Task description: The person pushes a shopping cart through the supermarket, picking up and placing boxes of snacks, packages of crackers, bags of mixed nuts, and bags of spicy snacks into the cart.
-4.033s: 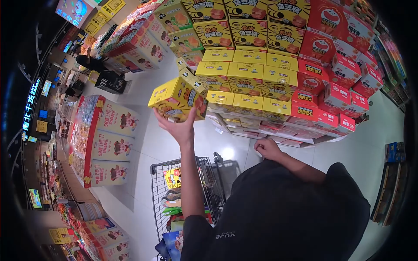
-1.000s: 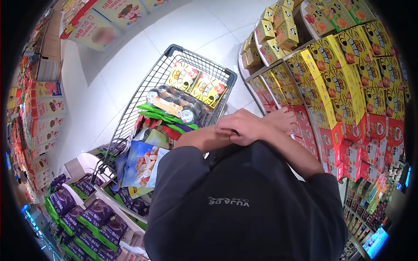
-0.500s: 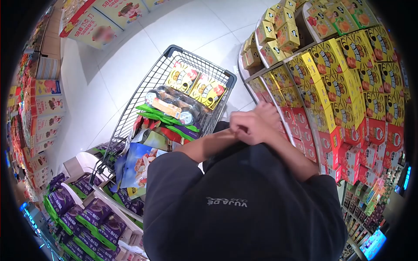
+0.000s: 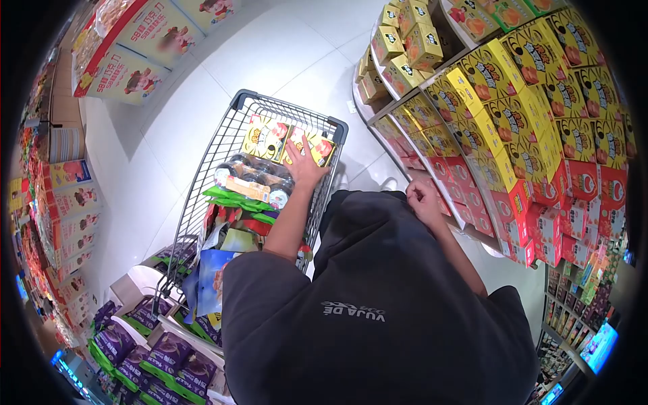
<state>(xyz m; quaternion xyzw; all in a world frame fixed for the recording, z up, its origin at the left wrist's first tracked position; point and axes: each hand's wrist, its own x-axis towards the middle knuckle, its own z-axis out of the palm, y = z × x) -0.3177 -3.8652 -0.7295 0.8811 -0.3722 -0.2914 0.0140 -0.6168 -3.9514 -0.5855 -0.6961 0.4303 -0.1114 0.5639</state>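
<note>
A black wire shopping cart (image 4: 233, 108) stands ahead of me on the left. My left hand (image 4: 305, 165) is over its far end, fingers spread on a yellow box (image 4: 320, 150). Beside that box lies another yellow box (image 4: 265, 138). Nearer to me are a shrink-wrapped pack of dark-lidded jars (image 4: 250, 182), green-edged bags (image 4: 236, 202) and a blue bag (image 4: 210, 273). My right hand (image 4: 423, 200) is outside the cart, in front of my body near the right shelf, its fingers curled in with nothing visible in them.
On the right, a curved shelf (image 4: 378, 138) bears stacked yellow boxes (image 4: 520, 135) and red boxes (image 4: 543, 233). Purple bags (image 4: 169, 351) fill a display at lower left. Printed cartons (image 4: 142, 77) stand at upper left. Pale floor tiles (image 4: 283, 54) show beyond the cart.
My hands, crossed near each other before, are now apart. The left has reached onto the yellow box in the cart; the right has moved slightly right and down. The view has shifted.
</note>
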